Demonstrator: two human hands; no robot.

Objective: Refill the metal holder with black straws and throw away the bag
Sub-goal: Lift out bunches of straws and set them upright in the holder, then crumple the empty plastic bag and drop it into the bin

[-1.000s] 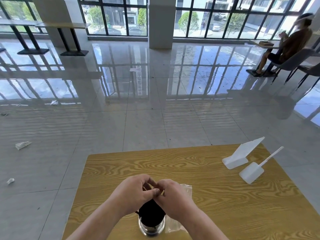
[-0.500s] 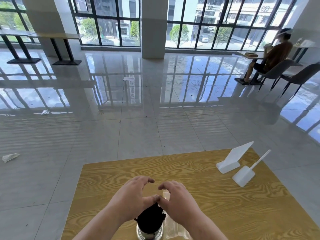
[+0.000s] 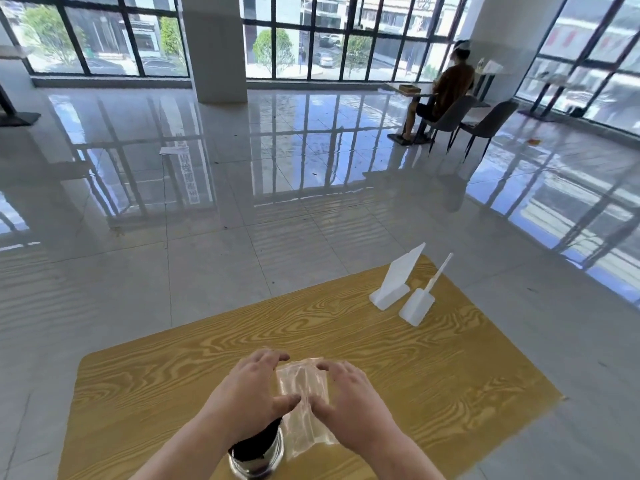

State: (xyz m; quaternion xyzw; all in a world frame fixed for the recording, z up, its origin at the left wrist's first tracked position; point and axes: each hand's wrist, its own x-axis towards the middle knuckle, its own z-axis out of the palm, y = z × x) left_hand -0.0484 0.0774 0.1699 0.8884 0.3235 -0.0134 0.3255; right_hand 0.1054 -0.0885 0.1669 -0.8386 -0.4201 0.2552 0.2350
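- the metal holder stood at the near edge of the wooden table, shiny and upright, packed with black straws.
- the left hand hovered over the holder with its fingers spread and curved, and its thumb reached toward the bag.
- the clear plastic bag lay just right of the holder, between the two hands, looking empty and crinkled.
- the right hand rested on the bag's right side, fingers loosely spread, thumb pressed on the plastic near the left thumb; whether either hand truly pinched the bag could not be told.
- a white sign stand and a white scoop sat side by side at the table's far right corner, well apart from the hands.
- a person sat on a chair far across the glossy floor.
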